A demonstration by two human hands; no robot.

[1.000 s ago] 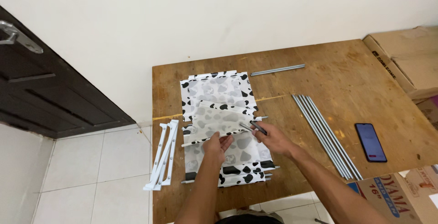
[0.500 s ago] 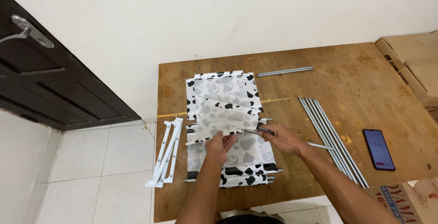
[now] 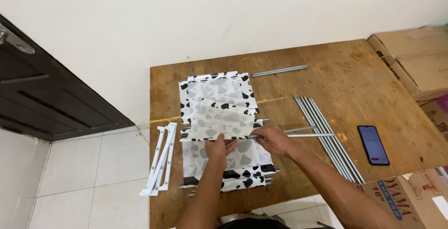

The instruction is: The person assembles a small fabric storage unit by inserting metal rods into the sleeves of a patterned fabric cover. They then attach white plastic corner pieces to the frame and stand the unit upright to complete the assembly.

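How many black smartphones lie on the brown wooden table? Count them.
1: the black smartphone lies near the table's right edge, beside the grey metal rods; none else visible.

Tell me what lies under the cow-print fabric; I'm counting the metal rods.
Rod ends poke out from under the cow-print fabric at its right edge and near corner. How many rods lie beneath is hidden. The right hand holds one rod.

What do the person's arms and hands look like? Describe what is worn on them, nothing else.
Both forearms are bare up to the frame edge: no sleeves show. The left hand and right hand wear no gloves; no watch, ring or band can be made out on either wrist or on the fingers.
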